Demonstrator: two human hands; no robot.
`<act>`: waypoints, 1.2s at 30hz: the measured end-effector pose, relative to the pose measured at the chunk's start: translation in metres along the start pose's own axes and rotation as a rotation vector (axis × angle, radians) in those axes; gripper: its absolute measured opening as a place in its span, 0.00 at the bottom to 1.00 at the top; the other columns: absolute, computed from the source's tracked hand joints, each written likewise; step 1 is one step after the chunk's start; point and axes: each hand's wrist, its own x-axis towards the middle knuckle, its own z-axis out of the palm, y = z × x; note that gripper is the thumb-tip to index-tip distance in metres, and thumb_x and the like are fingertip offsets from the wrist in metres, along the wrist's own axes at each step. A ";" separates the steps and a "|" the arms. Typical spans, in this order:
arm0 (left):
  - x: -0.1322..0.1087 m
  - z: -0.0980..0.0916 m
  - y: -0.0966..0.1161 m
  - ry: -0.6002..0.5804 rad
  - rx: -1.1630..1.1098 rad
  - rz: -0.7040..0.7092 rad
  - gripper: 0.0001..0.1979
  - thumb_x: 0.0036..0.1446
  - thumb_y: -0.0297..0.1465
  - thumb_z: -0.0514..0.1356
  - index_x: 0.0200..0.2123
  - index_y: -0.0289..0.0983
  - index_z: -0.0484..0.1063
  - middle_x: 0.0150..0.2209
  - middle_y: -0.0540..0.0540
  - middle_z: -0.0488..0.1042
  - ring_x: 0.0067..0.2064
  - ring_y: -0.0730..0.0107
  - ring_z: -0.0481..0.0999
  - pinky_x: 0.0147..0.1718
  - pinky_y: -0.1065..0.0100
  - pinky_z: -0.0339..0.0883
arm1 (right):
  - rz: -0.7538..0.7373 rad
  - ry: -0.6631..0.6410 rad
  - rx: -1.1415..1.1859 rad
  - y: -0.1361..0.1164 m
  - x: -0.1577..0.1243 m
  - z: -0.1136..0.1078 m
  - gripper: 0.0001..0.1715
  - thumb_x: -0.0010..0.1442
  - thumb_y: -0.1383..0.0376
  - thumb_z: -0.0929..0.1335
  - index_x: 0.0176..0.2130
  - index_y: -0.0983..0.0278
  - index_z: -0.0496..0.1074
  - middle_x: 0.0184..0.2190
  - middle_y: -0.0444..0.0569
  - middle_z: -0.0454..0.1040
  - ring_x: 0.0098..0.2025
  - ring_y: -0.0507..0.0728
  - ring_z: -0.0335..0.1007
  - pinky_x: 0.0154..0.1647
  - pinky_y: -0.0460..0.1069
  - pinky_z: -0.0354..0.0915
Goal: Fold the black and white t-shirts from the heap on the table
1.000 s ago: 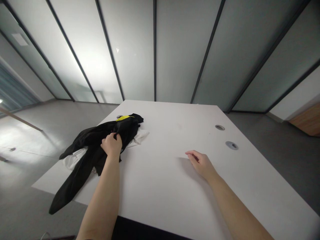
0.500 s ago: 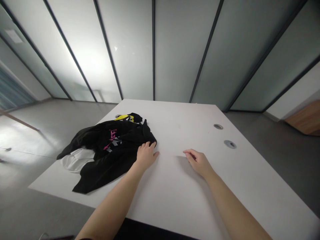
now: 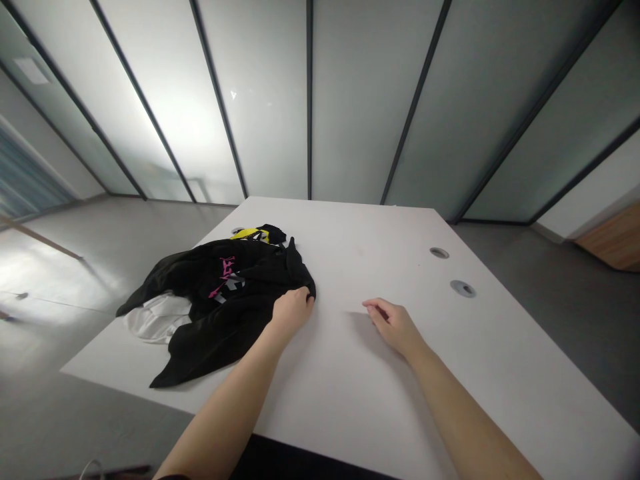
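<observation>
Black garment [image 3: 240, 320] lies crumpled on the white table [image 3: 380, 373], off to my 11 o'clock, and my left hand [image 3: 291, 313] is closed on its edge. My fingers [image 3: 301, 295] curl over a fold on the garment's 3 o'clock side, gathering the cloth in a narrow grip. I cannot tell which part of the garment that fold is.

Pink lettering [image 3: 223, 277] and a grey-and-white print [image 3: 227, 291] sit on the upper face, just beyond that hand. A yellow patch [image 3: 251, 234] shows at the far end of the heap, at 12 o'clock from the hand. White fabric [image 3: 156, 319] sticks out from under the black at the garment's 9 o'clock side; I cannot tell whether it is a separate piece or part of the garment. A long black flap [image 3: 193, 360] trails toward 7 o'clock, ending close to the table's edge.

My right hand [image 3: 393, 327] is well apart from the garment, fingers loosely curled, holding nothing, low over the tabletop or resting on it. Two round cable grommets [image 3: 450, 270] lie at its 1 o'clock, and a third [image 3: 237, 231] sits beside the yellow patch. Frosted glass panels [image 3: 365, 100] in dark frames stand beyond the table at 12 o'clock, with grey floor [image 3: 565, 300] on either side.
</observation>
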 end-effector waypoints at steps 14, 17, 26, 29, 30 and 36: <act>-0.022 0.025 0.048 -0.052 -0.493 0.624 0.26 0.67 0.26 0.55 0.66 0.42 0.72 0.59 0.44 0.80 0.56 0.59 0.82 0.58 0.60 0.74 | -0.187 -0.156 -0.036 -0.005 0.008 0.013 0.27 0.61 0.68 0.63 0.56 0.57 0.79 0.49 0.51 0.83 0.49 0.62 0.78 0.53 0.56 0.71; -0.018 0.015 0.038 -0.050 -0.453 0.578 0.22 0.69 0.28 0.54 0.61 0.45 0.76 0.57 0.47 0.82 0.55 0.61 0.82 0.57 0.62 0.75 | -0.173 -0.144 -0.128 -0.001 0.010 0.013 0.16 0.61 0.67 0.64 0.42 0.58 0.80 0.38 0.49 0.82 0.40 0.60 0.76 0.45 0.53 0.69; 0.021 -0.011 -0.031 0.177 -0.297 0.255 0.15 0.65 0.28 0.58 0.52 0.41 0.80 0.51 0.45 0.84 0.53 0.56 0.82 0.56 0.59 0.74 | -0.023 0.159 -0.221 0.021 0.020 -0.010 0.15 0.61 0.62 0.61 0.38 0.58 0.76 0.36 0.50 0.80 0.41 0.62 0.73 0.44 0.53 0.64; 0.030 -0.010 -0.051 0.183 -0.255 0.181 0.15 0.65 0.30 0.59 0.52 0.40 0.79 0.51 0.44 0.84 0.54 0.55 0.82 0.57 0.59 0.73 | 0.011 0.244 -0.177 0.027 0.020 -0.019 0.16 0.63 0.62 0.59 0.35 0.57 0.74 0.34 0.48 0.79 0.39 0.62 0.73 0.42 0.53 0.63; 0.031 -0.009 -0.055 0.184 -0.234 0.163 0.15 0.65 0.30 0.59 0.52 0.40 0.79 0.51 0.44 0.84 0.54 0.55 0.82 0.57 0.58 0.73 | 0.028 0.269 -0.170 0.027 0.019 -0.021 0.16 0.64 0.60 0.59 0.33 0.57 0.72 0.31 0.48 0.78 0.37 0.61 0.72 0.40 0.52 0.62; 0.028 -0.004 -0.049 0.160 -0.103 0.209 0.16 0.65 0.37 0.63 0.54 0.41 0.79 0.53 0.41 0.82 0.55 0.51 0.81 0.58 0.54 0.71 | 0.153 0.408 -0.124 0.031 0.018 -0.032 0.20 0.61 0.48 0.69 0.27 0.57 0.65 0.21 0.41 0.69 0.25 0.55 0.62 0.32 0.50 0.59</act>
